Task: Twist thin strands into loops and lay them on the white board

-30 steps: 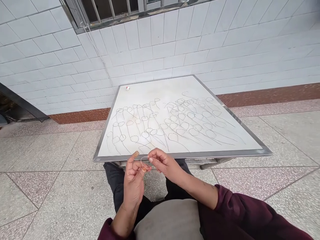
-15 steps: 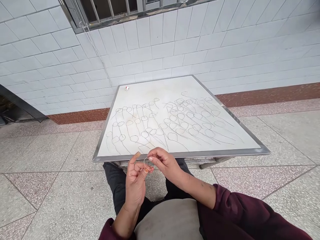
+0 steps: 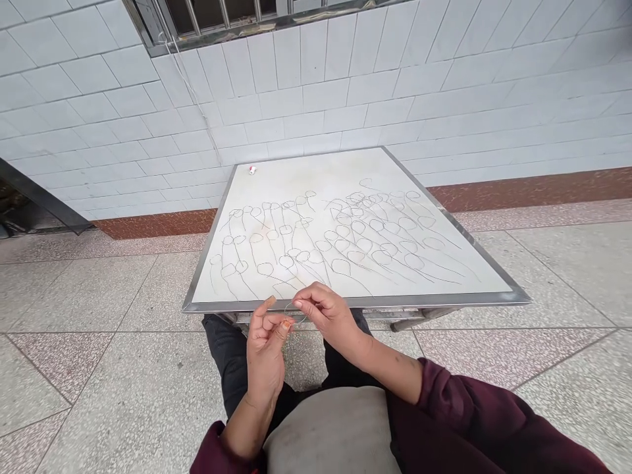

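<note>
Between my two hands is a thin wire (image 3: 302, 320) bent into a small loop. My left hand (image 3: 266, 352) pinches it between thumb and finger, with the index finger raised. My right hand (image 3: 328, 316) grips the loop's upper side between thumb and fingertips. Both hands are just in front of the near edge of a white-topped table (image 3: 306, 168). Many similar wires lie on the tabletop, each with a round loop and a long tail, such as one wire loop (image 3: 340, 274) near the front edge.
A small red and white object (image 3: 252, 170) sits at the table's far left corner. Behind the table rises a white tiled wall (image 3: 316, 99) with a barred window (image 3: 222, 16). My legs are under the table's front edge. The floor (image 3: 148, 388) is speckled stone.
The wire between my hands now shows as a rounder loop, where before it was a short curve. My right hand still pinches it. The view has shifted slightly.
</note>
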`<state>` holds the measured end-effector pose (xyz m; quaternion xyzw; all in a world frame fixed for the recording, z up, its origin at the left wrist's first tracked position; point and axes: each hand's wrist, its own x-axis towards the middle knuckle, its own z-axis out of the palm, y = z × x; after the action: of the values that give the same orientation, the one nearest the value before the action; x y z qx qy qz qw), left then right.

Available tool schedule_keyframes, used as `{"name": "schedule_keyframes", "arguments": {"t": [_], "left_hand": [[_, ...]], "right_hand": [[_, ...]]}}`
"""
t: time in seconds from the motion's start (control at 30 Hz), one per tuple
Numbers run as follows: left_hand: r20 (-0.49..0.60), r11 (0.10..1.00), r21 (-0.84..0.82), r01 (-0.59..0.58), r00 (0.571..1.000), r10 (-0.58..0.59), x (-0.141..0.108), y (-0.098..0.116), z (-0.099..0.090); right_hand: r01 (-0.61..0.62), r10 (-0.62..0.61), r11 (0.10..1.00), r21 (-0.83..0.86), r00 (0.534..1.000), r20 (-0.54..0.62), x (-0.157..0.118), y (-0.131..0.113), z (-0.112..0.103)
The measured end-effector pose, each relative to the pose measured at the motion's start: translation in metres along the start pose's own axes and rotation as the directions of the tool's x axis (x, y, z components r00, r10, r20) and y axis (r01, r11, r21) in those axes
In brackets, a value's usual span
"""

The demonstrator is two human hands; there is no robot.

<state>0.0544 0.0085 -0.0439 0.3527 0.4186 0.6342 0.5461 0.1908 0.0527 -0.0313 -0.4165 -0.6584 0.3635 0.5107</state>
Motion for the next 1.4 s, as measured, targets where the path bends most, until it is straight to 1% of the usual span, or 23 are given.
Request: {"name": "schedule_keyframes", "arguments": {"t": [0.13, 0.2, 0.23, 0.3, 0.37, 0.4, 0.47, 0.57, 0.77, 0.93, 1.03, 1.13, 1.2, 1.3, 1.33, 1.4], "left_hand": [[0.025, 0.999, 0.041, -0.007, 1.000, 0.006, -0.001, 0.001, 0.000], [0.037, 0.999, 0.045, -0.012, 0.999, 0.010, -0.002, 0.001, 0.001], [0.036, 0.999, 0.044, -0.017, 0.999, 0.016, -0.002, 0.001, 0.002], [0.006, 0.999, 0.029, -0.028, 1.000, 0.027, -0.001, 0.000, 0.003], [-0.049, 0.999, -0.014, -0.029, 0.998, 0.029, 0.000, 0.000, 0.004], [-0.078, 0.999, -0.042, -0.031, 0.997, 0.028, 0.001, 0.000, 0.004], [-0.121, 0.995, -0.093, -0.040, 0.992, 0.029, 0.002, 0.000, 0.003], [-0.140, 0.991, -0.121, -0.054, 0.989, 0.037, 0.003, 0.000, 0.001], [-0.115, 0.997, -0.080, -0.011, 0.993, 0.001, 0.002, -0.004, 0.000], [-0.060, 0.997, -0.073, 0.035, 0.997, -0.039, 0.003, -0.008, 0.005], [-0.031, 0.997, -0.058, 0.049, 0.998, -0.051, 0.007, -0.009, 0.004], [-0.045, 0.996, -0.006, 0.084, 0.995, -0.085, 0.010, -0.010, -0.009], [-0.079, 0.991, 0.057, 0.118, 0.990, -0.114, 0.012, -0.015, -0.026], [-0.167, 0.977, 0.131, 0.171, 0.975, -0.148, 0.014, -0.030, -0.065], [-0.226, 0.973, 0.126, 0.196, 0.960, -0.164, 0.015, -0.037, -0.079], [-0.356, 0.960, 0.077, 0.268, 0.907, -0.225, 0.015, -0.053, -0.109]], "right_hand": [[0.016, -0.016, 1.000, -0.019, 1.000, 0.012, 0.002, 0.001, -0.002], [0.003, -0.003, 1.000, -0.004, 1.000, 0.010, 0.003, 0.003, -0.002], [-0.025, 0.025, 0.999, 0.021, 0.999, 0.022, 0.004, 0.004, -0.002], [-0.134, 0.126, 0.985, 0.111, 0.989, 0.080, 0.005, 0.005, -0.002], [-0.254, 0.224, 0.945, 0.208, 0.962, 0.158, 0.004, 0.006, -0.002], [-0.291, 0.251, 0.926, 0.241, 0.950, 0.185, 0.002, 0.006, -0.002], [-0.323, 0.270, 0.907, 0.271, 0.938, 0.217, -0.003, 0.008, 0.000], [-0.344, 0.275, 0.892, 0.294, 0.928, 0.252, -0.010, 0.012, 0.004], [-0.389, 0.326, 0.831, 0.397, 0.920, 0.218, -0.010, 0.011, 0.006], [-0.403, 0.360, 0.805, 0.435, 0.915, 0.181, -0.004, 0.006, 0.000], [-0.390, 0.369, 0.803, 0.450, 0.919, 0.139, 0.003, 0.010, -0.007], [-0.365, 0.368, 0.811, 0.457, 0.926, 0.087, 0.015, 0.019, -0.015], [-0.365, 0.380, 0.823, 0.435, 0.923, 0.054, 0.029, 0.027, -0.023], [-0.400, 0.429, 0.836, 0.375, 0.903, 0.007, 0.060, 0.039, -0.042], [-0.410, 0.443, 0.838, 0.360, 0.896, -0.011, 0.073, 0.043, -0.050], [-0.417, 0.459, 0.842, 0.342, 0.887, -0.052, 0.101, 0.050, -0.068]]}}
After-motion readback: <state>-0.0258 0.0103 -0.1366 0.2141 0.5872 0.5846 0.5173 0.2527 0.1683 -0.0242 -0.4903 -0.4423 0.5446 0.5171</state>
